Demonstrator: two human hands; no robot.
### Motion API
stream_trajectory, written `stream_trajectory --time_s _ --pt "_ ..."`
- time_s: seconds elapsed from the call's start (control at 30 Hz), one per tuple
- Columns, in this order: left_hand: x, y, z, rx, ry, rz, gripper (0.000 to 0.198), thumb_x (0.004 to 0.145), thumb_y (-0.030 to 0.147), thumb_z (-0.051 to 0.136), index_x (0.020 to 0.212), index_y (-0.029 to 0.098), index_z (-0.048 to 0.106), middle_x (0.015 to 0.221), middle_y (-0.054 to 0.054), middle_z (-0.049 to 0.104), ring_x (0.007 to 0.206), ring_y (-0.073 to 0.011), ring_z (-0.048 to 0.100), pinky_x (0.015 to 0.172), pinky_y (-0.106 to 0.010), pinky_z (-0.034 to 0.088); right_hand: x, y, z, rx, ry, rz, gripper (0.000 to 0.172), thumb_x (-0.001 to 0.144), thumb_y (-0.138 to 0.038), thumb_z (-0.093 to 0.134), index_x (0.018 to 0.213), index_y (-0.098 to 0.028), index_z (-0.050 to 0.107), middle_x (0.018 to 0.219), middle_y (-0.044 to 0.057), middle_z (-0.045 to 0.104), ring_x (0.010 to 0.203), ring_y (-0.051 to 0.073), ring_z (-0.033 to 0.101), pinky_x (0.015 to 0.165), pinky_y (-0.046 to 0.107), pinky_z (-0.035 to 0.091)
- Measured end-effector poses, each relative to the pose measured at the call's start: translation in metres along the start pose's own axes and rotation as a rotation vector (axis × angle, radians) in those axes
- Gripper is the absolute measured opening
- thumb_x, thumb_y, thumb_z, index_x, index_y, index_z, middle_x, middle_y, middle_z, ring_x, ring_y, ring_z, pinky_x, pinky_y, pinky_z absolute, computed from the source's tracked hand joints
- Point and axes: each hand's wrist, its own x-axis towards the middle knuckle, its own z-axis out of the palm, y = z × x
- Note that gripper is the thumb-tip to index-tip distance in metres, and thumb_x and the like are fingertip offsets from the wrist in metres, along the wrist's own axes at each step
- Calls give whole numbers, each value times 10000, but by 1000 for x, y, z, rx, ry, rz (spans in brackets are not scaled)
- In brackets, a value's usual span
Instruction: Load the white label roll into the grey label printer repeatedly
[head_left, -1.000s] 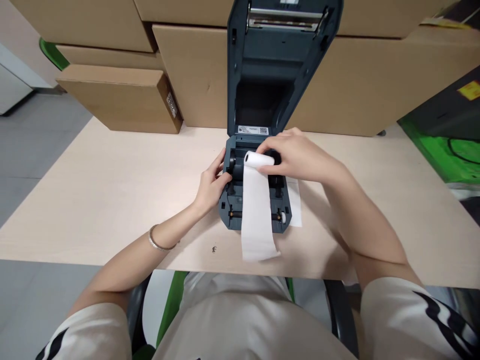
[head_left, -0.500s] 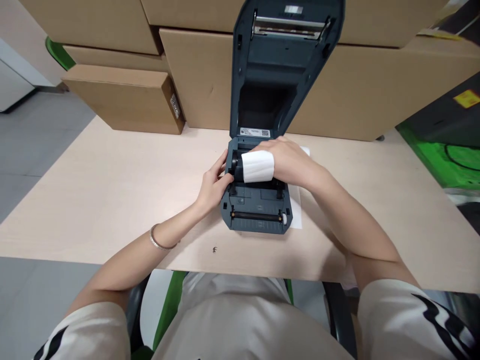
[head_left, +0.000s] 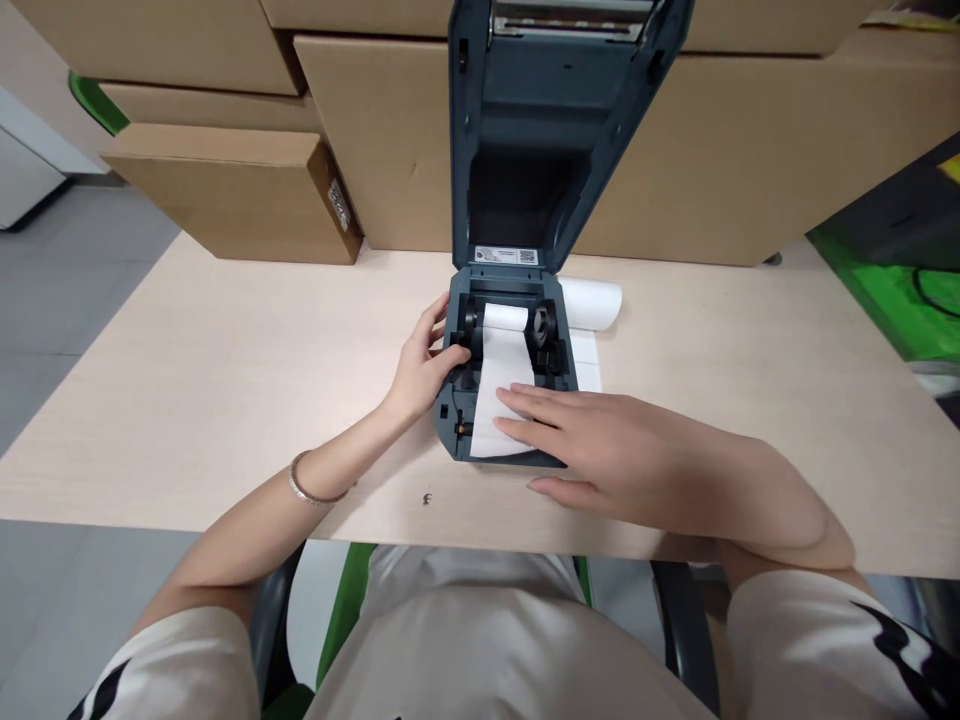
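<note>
A dark grey label printer (head_left: 448,410) stands on the table with its lid (head_left: 540,100) raised. Inside it sits a small white label roll (head_left: 505,317), its strip pulled forward over the front of the base. My left hand (head_left: 424,365) grips the printer's left side, thumb over the rim and fingers along the outer wall. Over the strip's right part lies my right hand (head_left: 577,435), fingers stretched out and apart, holding nothing. It hides the front right corner of the printer.
Another white roll (head_left: 592,303) with a loose strip lies behind the printer's right side. Large cardboard boxes (head_left: 397,150) line the table's back, with a flatter carton (head_left: 225,190) at left. A tiny dark scrap (head_left: 427,498) lies near the front edge.
My right hand has come out of the roll bay toward me and now lies flat over the front. The label strip now runs forward over the base. My left hand keeps its hold.
</note>
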Motion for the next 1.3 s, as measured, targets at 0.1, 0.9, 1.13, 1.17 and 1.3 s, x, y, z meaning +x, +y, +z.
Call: stream_trajectory --time_s 0.1,0.9,1.13,1.17,1.3 --pt "0 0 -1 1 12 -38 888 782 322 794 1635 325 547 1826 -91 522 1522 -385 625 1174 -535 610 1 1 3 -23 38 -25 512 1085 -266 643 1565 -107 725 1762 208 575 1616 372 624 1255 522 634" --pt "-3 5 0 -9 -8 -106 837 838 346 847 1628 369 572 1713 -85 543 1504 -368 581 1235 -534 563 0 -9 11 -412 169 -222 578 966 59 467 1478 9 733 1574 264 744 1536 340 706 1289 444 613" --pt "-3 7 0 -6 -3 -127 848 830 345 852 1629 360 570 1713 -90 541 1506 -371 579 1249 -546 557 4 -11 28 -360 288 -197 605 981 72 450 1532 5 690 1559 227 764 1485 319 744 1204 403 673" --pt "-3 7 0 -5 -2 -126 850 827 346 851 1629 357 567 1718 -91 536 1506 -371 579 1254 -547 554 4 -12 29 -366 296 -197 600 988 64 453 1535 -3 692 1557 217 769 1489 312 742 1214 399 668" --pt "-3 6 0 -12 1 -118 854 822 350 859 1624 343 565 1741 -99 518 1522 -376 570 1268 -557 544 4 -14 30 -401 280 -177 529 1053 3 477 1522 -24 720 1521 197 795 1448 303 771 1158 382 700"
